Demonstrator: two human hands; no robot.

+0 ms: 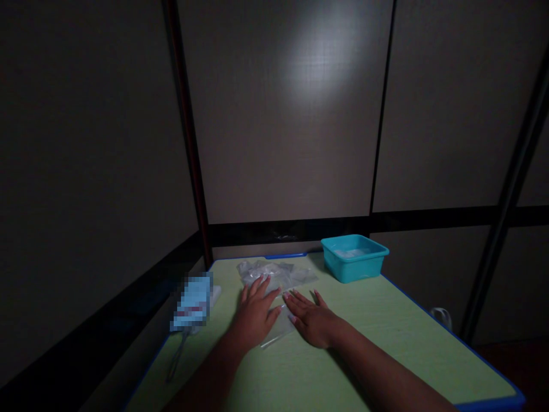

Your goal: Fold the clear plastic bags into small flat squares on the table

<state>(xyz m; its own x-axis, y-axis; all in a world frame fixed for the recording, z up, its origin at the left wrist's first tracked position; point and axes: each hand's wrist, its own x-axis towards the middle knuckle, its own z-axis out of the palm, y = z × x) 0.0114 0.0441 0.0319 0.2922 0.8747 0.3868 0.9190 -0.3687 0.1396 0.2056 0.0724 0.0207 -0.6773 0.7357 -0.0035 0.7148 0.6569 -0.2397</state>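
A clear plastic bag [281, 325] lies flat on the green tabletop, between and partly under my hands. My left hand [256, 313] rests on its left side, fingers spread and pointing away from me. On its right side my right hand [312, 317] lies palm down with the fingers stretched out toward the left. Neither hand grips anything. Just beyond my fingertips is a crumpled heap of clear plastic bags [274, 272]; the left fingers reach its near edge. Part of the flat bag is hidden by my hands.
At the table's far right corner stands a turquoise plastic basket [355, 266] with something pale inside. A blurred light-blue item [193, 303] with a strap lies along the left edge. The green table [386, 343] has a blue rim, and dark panelled walls [291, 143] rise behind it.
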